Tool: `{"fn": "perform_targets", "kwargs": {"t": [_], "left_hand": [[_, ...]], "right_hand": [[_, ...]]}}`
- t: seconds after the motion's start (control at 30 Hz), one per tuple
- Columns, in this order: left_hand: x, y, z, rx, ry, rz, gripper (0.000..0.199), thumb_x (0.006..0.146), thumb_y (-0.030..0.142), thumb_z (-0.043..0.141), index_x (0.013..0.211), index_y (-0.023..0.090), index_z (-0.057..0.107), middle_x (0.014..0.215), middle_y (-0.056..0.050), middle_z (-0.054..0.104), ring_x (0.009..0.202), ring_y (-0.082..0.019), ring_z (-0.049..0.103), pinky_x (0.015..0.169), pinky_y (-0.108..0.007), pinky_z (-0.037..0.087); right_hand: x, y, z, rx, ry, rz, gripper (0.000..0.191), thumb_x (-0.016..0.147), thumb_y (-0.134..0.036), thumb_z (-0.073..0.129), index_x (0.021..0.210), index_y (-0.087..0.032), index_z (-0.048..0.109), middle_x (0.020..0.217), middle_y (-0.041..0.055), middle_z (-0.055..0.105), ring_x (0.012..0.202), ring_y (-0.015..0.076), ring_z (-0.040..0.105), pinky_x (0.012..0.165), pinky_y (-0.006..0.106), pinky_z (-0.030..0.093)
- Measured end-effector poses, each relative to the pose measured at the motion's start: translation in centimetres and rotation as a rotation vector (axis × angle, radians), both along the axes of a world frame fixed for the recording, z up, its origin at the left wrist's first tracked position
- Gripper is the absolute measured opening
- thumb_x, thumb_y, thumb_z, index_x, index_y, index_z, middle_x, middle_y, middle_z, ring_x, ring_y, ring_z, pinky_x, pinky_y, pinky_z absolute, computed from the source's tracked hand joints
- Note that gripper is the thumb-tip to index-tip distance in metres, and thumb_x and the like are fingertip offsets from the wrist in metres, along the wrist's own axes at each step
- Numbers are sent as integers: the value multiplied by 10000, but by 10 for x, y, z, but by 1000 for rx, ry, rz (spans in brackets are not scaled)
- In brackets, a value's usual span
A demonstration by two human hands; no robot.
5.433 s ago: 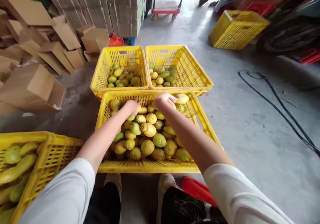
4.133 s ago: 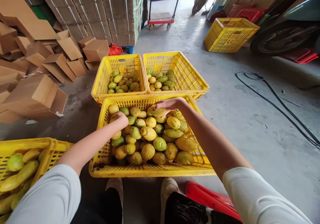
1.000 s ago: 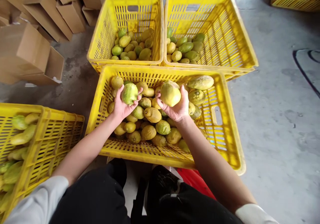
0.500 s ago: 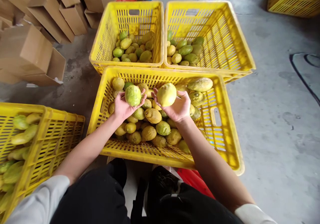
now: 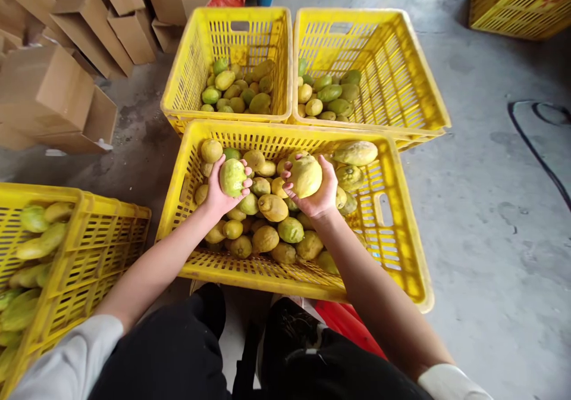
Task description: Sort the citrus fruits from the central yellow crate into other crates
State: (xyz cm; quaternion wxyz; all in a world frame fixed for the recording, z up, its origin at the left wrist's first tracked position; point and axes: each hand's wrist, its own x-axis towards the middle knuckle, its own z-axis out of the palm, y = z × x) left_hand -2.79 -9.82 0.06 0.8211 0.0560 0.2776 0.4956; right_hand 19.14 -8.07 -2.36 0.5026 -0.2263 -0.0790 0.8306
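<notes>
My left hand [image 5: 217, 188] is closed around a small green papaya [image 5: 232, 177], its fingertips curled over the fruit's right side. In my right hand [image 5: 325, 194] lies a yellow papaya [image 5: 306, 176], larger and paler, with the fingers wrapped round its left side and the thumb behind. Both fruits are held side by side above a yellow plastic crate [image 5: 413, 257]. Inside this crate is a layer of yellow and green papayas [image 5: 273, 208], some blotched with brown. A long, pale papaya [image 5: 355, 153] rests near its far right corner.
Behind stand two more yellow crates [image 5: 166, 90] [image 5: 428, 90], partly filled with fruit. Another crate [image 5: 107, 227] with longer green fruit is at my left. Cardboard boxes [image 5: 53, 90] crowd the back left. A black cable [image 5: 530, 150] lies on the floor at right.
Both hands have curled their fingers further round the fruits and turned them. The left papaya has shifted slightly left and down; the right one, slightly right and down.
</notes>
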Motion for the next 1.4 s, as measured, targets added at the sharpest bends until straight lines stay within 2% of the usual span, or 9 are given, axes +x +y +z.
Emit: {"fn": "perform_targets", "kwargs": {"t": [0.2,0.33,0.47,0.6,0.87,1.0,1.17,1.3,1.4], "left_hand": [[4,-1,0,-32,-5,57,431,1007,377,314,1112,148,663,1023,-125,730,852,-222,732,658,-299,603],[7,-4,5,-73,-39,70,441,999,347,366,1320,149,595,1283,-178,700,1156,-286,711,733,-308,612],[7,-4,9,-89,-76,88,463,1039,454,373,1321,152,583,1163,-153,716,938,-219,732,668,-258,599],[6,-4,10,-81,-76,76,416,1060,472,376,1143,166,645,928,-95,684,673,-129,638,550,-179,530],[10,-5,12,-66,-56,69,475,1068,365,288,1338,152,615,1040,-128,728,870,-201,731,706,-296,644],[9,-5,18,-106,-99,51,467,1095,482,316,1332,198,600,1084,-111,739,914,-201,743,642,-232,642],[5,-3,17,-80,-96,83,507,1075,577,319,1128,182,633,953,-100,682,671,-123,651,441,-137,508],[5,-3,14,-63,-60,81,460,1060,511,324,1141,219,670,919,-88,656,653,-133,619,442,-165,491],[7,-4,14,-75,-45,86,474,1048,414,283,1263,216,656,974,-106,673,755,-163,670,550,-214,567]], "right_hand": [[-7,-2,10,112,21,-99,381,732,-285,608,1111,-251,593,1007,62,734,1012,275,737,785,465,677],[-12,-3,12,101,-25,-90,302,848,-282,661,1143,-251,600,1012,48,745,977,233,753,781,368,686],[-8,-2,10,15,-5,-56,268,924,-452,687,1111,-272,617,968,2,734,851,163,741,684,249,666],[-5,-4,14,6,1,-53,350,927,-600,616,1062,-279,655,1009,24,729,870,179,721,607,238,630],[-13,-6,18,89,-35,-104,298,854,-383,599,1125,-266,631,1035,50,737,1112,296,711,931,561,630],[-11,-6,16,56,-13,-85,324,888,-509,650,1101,-266,620,1006,29,735,961,226,724,839,409,674],[-8,-6,18,-61,65,-21,372,899,-567,619,1090,-248,613,964,36,718,806,164,690,603,240,630],[-11,-5,18,-42,70,-42,367,831,-477,620,1112,-241,597,1028,68,734,850,190,704,616,262,628],[-14,-5,16,-8,57,-69,415,756,-379,586,1149,-243,576,1069,85,735,989,258,720,726,393,668]]}}
